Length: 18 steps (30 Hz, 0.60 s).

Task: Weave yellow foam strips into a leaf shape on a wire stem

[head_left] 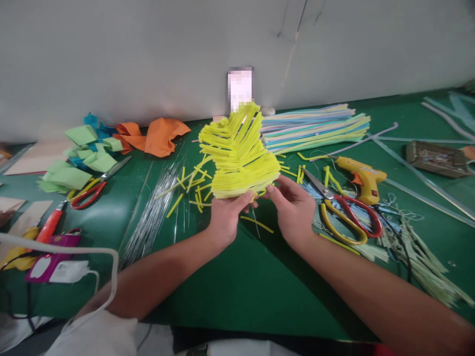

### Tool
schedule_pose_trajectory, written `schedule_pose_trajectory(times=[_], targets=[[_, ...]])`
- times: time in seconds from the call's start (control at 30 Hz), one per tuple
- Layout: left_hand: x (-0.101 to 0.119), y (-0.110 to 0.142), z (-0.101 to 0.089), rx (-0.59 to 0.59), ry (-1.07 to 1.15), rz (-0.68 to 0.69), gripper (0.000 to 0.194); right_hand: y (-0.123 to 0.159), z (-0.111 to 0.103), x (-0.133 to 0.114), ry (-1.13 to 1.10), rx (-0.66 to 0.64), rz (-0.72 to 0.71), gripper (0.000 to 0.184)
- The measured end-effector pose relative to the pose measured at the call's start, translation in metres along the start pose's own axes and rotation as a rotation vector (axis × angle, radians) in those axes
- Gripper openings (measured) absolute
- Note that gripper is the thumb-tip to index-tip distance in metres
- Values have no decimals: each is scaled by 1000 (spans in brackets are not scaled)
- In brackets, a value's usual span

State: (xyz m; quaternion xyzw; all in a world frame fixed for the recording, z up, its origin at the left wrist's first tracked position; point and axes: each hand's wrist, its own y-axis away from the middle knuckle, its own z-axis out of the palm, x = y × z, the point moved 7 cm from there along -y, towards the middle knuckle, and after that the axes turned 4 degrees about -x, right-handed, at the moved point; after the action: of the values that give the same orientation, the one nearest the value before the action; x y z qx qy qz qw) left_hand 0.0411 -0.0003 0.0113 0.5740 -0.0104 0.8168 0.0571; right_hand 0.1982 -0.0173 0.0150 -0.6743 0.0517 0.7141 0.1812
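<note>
Above the green table, both hands hold up a bright yellow leaf shape made of rows of fuzzy pipe-cleaner strips. My left hand pinches its lower edge, thumb in front. At the lower right corner, my right hand is closed with thumb and fingers on the same leaf shape. A thin wire stem hangs below, between the hands. Short yellow pipe-cleaner pieces lie on the table behind my left hand. Scissors with red and yellow handles rest just right of my right hand.
Behind the leaf lies a bundle of pastel pipe cleaners. A yellow glue gun and pale green strands are at right. Left are silver wires, more scissors, orange paper, a purple power strip and a white cable.
</note>
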Motion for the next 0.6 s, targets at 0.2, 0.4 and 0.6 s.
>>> schedule_pose_trajectory(times=[0.2,0.4,0.6], targets=[[0,1,1,-13,-6,-12,25,-2,10,-6,-111,-112,27,18],[0,0,1,-12,-24,-7,25,-3,17,1,-267,-158,69,15],[-2,-2,-2,6,-30,-3,26,-2,17,7,-299,-158,141,22]])
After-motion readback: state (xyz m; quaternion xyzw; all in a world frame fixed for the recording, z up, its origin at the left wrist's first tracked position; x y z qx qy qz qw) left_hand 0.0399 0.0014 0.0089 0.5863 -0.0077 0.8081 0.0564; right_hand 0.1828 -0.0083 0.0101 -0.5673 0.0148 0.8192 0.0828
